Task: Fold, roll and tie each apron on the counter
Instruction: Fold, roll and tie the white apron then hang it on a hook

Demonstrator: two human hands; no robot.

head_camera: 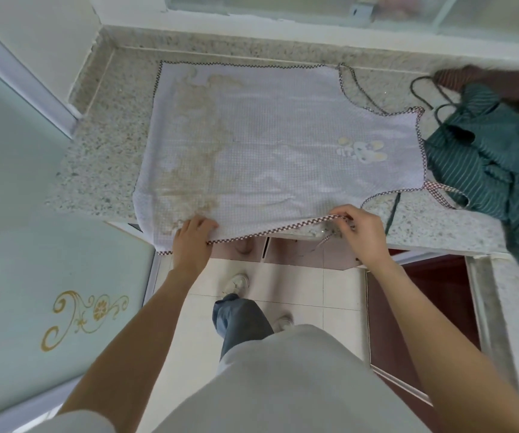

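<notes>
The granite counter (101,145) is bare at its left end. The white checked apron (267,145) is spread flat across its middle, brown staining down the left part, a rabbit motif (362,150) toward the right. The near-left corner is draped over the counter's front edge, likely because the cloth is deeper than the counter.

The near hem is pinched by the left hand (192,242) at the overhang, fingers curled onto the fabric. Further right, the checked trim of the same hem is gripped by the right hand (361,232), thumb and fingers closed on it. With both hands on one edge, apart, the hem is probably being readied to be lifted and folded away from the body.

The apron's ties (439,190) trail off to the right, touching a crumpled green striped apron (486,157), which is piled at the counter's right end, not yet folded. Something brown behind it cannot be made out.
</notes>
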